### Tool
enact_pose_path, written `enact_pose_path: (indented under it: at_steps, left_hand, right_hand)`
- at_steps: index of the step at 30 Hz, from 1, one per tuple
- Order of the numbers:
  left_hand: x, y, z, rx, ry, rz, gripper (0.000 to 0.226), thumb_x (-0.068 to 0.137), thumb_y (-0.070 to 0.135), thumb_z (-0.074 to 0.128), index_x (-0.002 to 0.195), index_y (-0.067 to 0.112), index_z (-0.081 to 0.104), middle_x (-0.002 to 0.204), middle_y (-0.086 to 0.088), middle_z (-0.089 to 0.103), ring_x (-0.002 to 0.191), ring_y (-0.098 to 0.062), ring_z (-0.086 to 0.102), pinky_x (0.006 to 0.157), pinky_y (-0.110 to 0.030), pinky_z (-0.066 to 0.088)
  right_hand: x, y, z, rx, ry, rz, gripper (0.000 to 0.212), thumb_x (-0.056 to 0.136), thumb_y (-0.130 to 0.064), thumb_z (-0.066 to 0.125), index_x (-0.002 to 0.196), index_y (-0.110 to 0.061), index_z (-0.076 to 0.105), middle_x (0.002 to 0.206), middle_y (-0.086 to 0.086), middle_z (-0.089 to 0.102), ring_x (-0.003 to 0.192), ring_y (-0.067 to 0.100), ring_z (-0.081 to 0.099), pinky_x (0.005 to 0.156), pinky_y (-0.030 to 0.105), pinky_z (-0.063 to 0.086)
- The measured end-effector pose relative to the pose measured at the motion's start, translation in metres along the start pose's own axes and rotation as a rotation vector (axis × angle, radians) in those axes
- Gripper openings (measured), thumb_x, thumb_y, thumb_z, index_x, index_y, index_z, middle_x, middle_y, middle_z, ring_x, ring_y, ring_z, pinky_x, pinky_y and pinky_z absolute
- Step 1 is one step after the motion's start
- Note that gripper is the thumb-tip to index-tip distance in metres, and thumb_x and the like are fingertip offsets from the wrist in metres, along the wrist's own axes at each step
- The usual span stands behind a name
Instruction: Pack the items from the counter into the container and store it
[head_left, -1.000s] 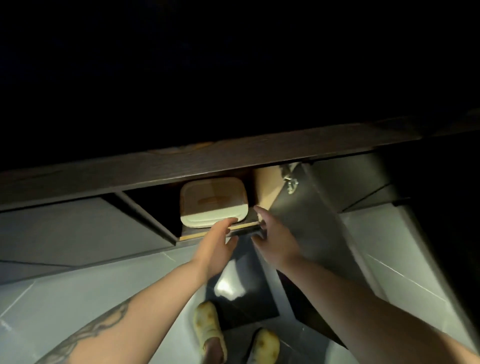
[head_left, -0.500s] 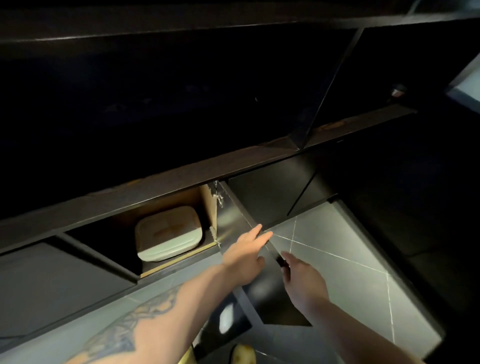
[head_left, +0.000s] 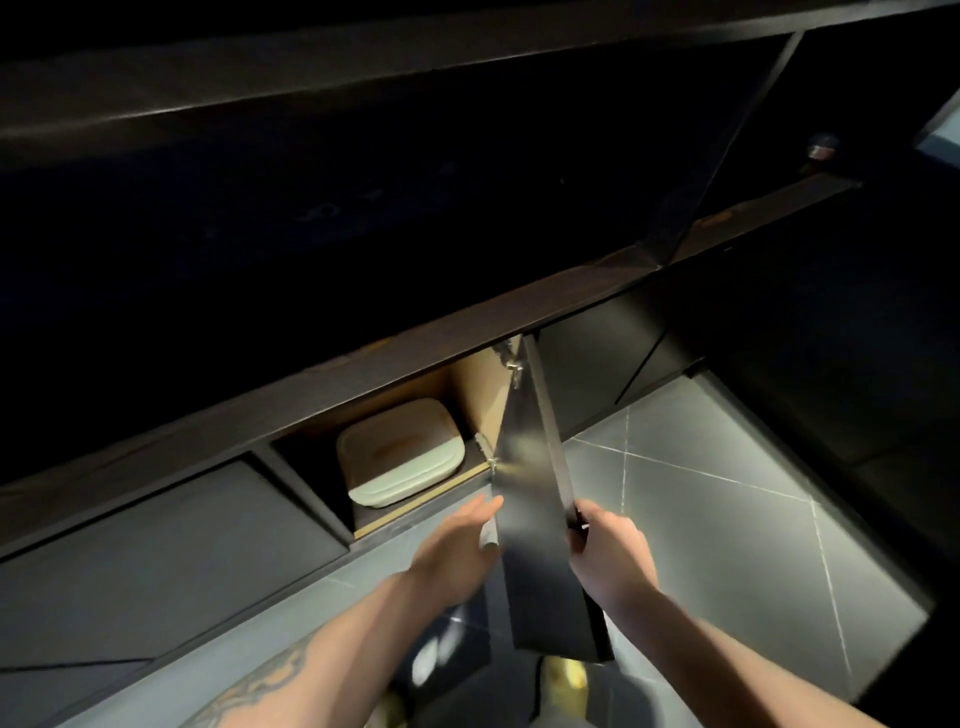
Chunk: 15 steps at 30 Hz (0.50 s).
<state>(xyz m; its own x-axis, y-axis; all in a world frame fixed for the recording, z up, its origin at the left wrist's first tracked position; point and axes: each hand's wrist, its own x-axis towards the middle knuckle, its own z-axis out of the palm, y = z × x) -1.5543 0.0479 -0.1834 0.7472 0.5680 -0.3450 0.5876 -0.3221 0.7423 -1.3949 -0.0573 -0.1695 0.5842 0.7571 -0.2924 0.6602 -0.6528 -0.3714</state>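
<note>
— Pale plastic, lid on: the container (head_left: 400, 453) sits inside the open cupboard (head_left: 470, 387), on its floor, just left of the cabinet door (head_left: 540, 519). So it looks stored already?

— Judging by that, yes; what seems left is shutting the door. Going left from the door, the left hand (head_left: 457, 545) lies flat against the door's inner face, fingers straight, gripping nothing.

— And right of the door?

— The right hand (head_left: 608, 551) is curled round the door's outer edge, pinching it (only the knuckles show, so the fingertips are hidden behind the panel).

— Which way does the door have to go?

— Its hinge (head_left: 511, 366) is at the cupboard's right wall, and the panel's long axis runs from there toward the person. The opening lies left of the door, so the free edge should swing leftward.

— Which hand is better placed?

— The right, I think: it holds the free edge. The left stands between door and opening, nearer the container, and would probably need to clear out first.
</note>
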Motion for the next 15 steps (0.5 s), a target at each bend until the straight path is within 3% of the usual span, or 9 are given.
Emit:
enact_pose_path:
  at_steps: [3,4,6,9,15]
  left_hand:
    - [-0.04,-0.047,-0.037,0.033,0.089,-0.076,0.052,0.09,0.005,0.048,0.141,0.011,0.038,0.15,-0.005,0.035,0.141,-0.019,0.028,0.115,-0.027,0.017]
    - [-0.053,-0.063,-0.048,-0.013,0.12,-0.096,0.049,0.09,0.003,0.049,0.138,0.008,0.041,0.146,-0.007,0.039,0.139,-0.022,0.033,0.115,-0.03,0.021]
    - [-0.082,-0.087,-0.069,-0.056,0.189,-0.143,0.042,0.09,0.002,0.05,0.132,0.009,0.048,0.137,-0.007,0.048,0.13,-0.022,0.043,0.111,-0.027,0.028]
    - [-0.123,-0.119,-0.094,-0.027,0.28,-0.204,0.041,0.088,0.003,0.054,0.128,0.015,0.054,0.13,-0.001,0.053,0.121,-0.017,0.05,0.1,-0.018,0.032]
    - [-0.135,-0.137,-0.142,-0.088,0.395,-0.258,0.039,0.089,0.011,0.053,0.125,0.027,0.054,0.13,0.007,0.052,0.112,-0.009,0.051,0.093,-0.022,0.037]
  right_hand:
    - [-0.014,-0.054,0.031,0.075,-0.002,0.088,0.003,0.09,-0.022,0.05,0.091,-0.021,0.052,0.099,0.01,0.069,0.094,0.034,0.061,0.063,0.031,0.036]
    - [-0.016,-0.074,0.041,0.111,0.012,0.118,0.012,0.09,-0.025,0.051,0.1,-0.019,0.053,0.104,0.011,0.068,0.098,0.034,0.061,0.066,0.032,0.039]
    - [-0.015,-0.112,0.057,0.215,0.041,0.183,0.03,0.09,-0.029,0.053,0.117,-0.015,0.051,0.113,0.011,0.065,0.105,0.033,0.059,0.077,0.034,0.043]
    - [-0.001,-0.164,0.072,0.297,0.055,0.284,0.035,0.091,-0.031,0.055,0.119,-0.011,0.046,0.118,0.013,0.063,0.107,0.034,0.059,0.084,0.036,0.046]
    - [0.028,-0.197,0.069,0.544,-0.104,0.371,0.031,0.089,-0.019,0.06,0.112,-0.01,0.042,0.106,0.013,0.059,0.09,0.031,0.061,0.069,0.035,0.046]
